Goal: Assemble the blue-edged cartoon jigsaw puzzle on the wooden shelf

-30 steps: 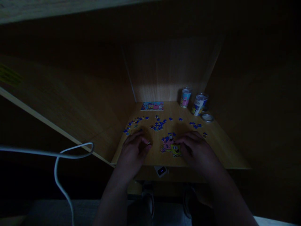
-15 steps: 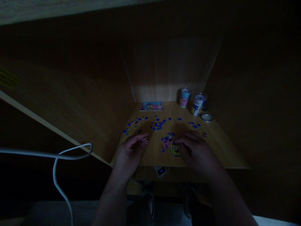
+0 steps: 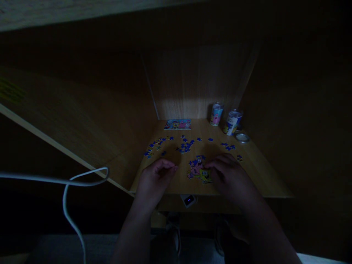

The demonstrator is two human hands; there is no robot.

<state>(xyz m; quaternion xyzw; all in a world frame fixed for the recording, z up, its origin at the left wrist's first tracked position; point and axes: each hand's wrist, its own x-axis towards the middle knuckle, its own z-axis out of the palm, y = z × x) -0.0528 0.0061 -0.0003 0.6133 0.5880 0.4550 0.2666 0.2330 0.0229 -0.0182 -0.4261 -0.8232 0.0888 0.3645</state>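
Note:
A partly joined jigsaw puzzle [image 3: 195, 170], pink, yellow and blue with cartoon figures, lies flat near the front edge of the wooden board. My right hand [image 3: 227, 172] rests at its right side, fingers curled and fingertips on the joined pieces, hiding part of it. Left of the puzzle, my left hand [image 3: 156, 179] hovers with thumb and forefinger pinched together. A small puzzle piece showed in that pinch a moment ago; the fingers now mostly hide it. Loose blue-backed puzzle pieces [image 3: 185, 146] lie in a cluster just beyond.
More loose pieces [image 3: 152, 146] spread along the left, with others [image 3: 228, 146] to the right. A picture card [image 3: 177, 124] lies at the back. Two printed cans [image 3: 216, 114] and a round lid [image 3: 242, 138] stand back right. A white cable [image 3: 66, 198] loops at left.
My left hand has moved slightly right, toward the joined puzzle, and its fingertips have turned so the piece is hidden. My right hand has stayed nearly still on the puzzle.

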